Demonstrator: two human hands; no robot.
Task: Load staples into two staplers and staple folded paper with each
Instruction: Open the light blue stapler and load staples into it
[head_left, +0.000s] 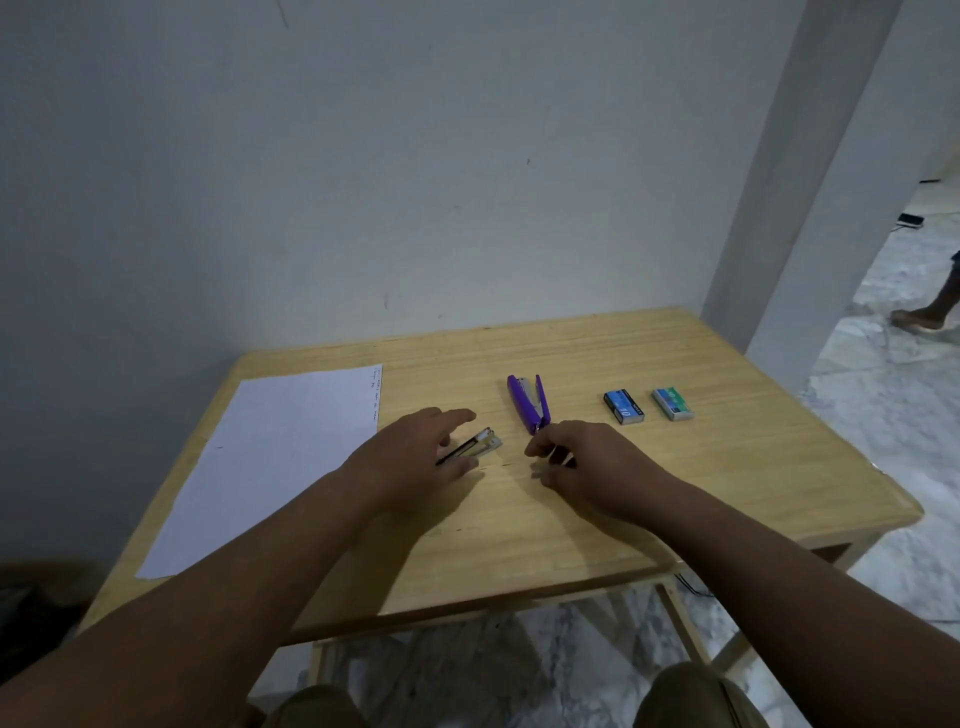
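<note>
A small silver and black stapler (480, 448) lies low over the wooden table (727, 467), and my left hand (410, 457) holds it between thumb and fingers with its front end sticking out. A purple stapler (527, 402) lies spread in a V just behind my hands. My right hand (587, 462) hovers at its near hinge end with curled fingers; I see nothing clearly held in them. A white paper sheet (270, 457) lies flat at the left. A blue staple box (623, 406) and a green staple box (673, 402) sit at the right.
The table stands against a white wall (363, 182), with a pillar (810, 156) at its back right corner. A marble floor (893, 415) lies to the right, where another person's foot (924, 319) shows. My knees are under the near edge.
</note>
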